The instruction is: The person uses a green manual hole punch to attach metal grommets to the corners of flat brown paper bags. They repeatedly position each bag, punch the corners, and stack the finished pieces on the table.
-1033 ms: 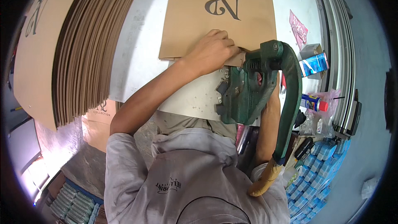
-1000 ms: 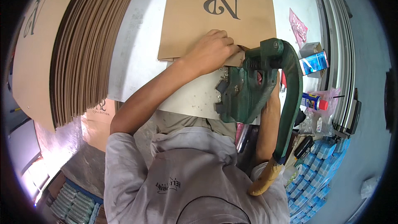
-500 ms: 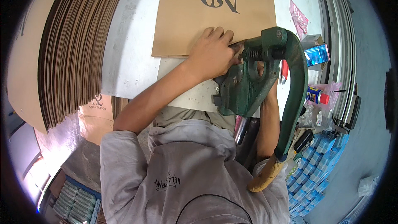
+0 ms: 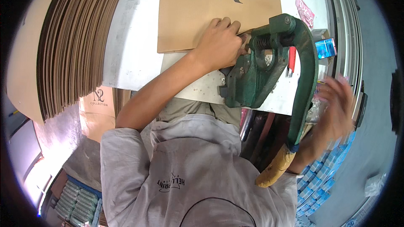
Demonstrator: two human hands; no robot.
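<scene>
My left hand (image 4: 221, 44) is closed on the near edge of a brown paper bag (image 4: 185, 21), its fingers bent on the sheet. Part of its thumb side is hidden by the head of a green hand-lever eyelet press (image 4: 248, 84). The bag's edge lies at the jaw of this press. From the press a long curved lever runs down to a tan-wrapped handle (image 4: 275, 168) in front of my chest. To the right of the lever is my right hand (image 4: 336, 101), raised and smeared by motion, apart from the handle.
A tall stack of brown bags (image 4: 75, 42) stands on the left of the white table (image 4: 126, 38). Right of the press lie a red cutter (image 4: 291, 59), a pink wrapper (image 4: 304, 10) and a blue box (image 4: 325, 48). Blue-wrapped packs (image 4: 324, 176) are stacked at lower right.
My right hand has come out from behind the press and swung to the right past the lever. My left hand stays on the bag; the view has shifted slightly.
</scene>
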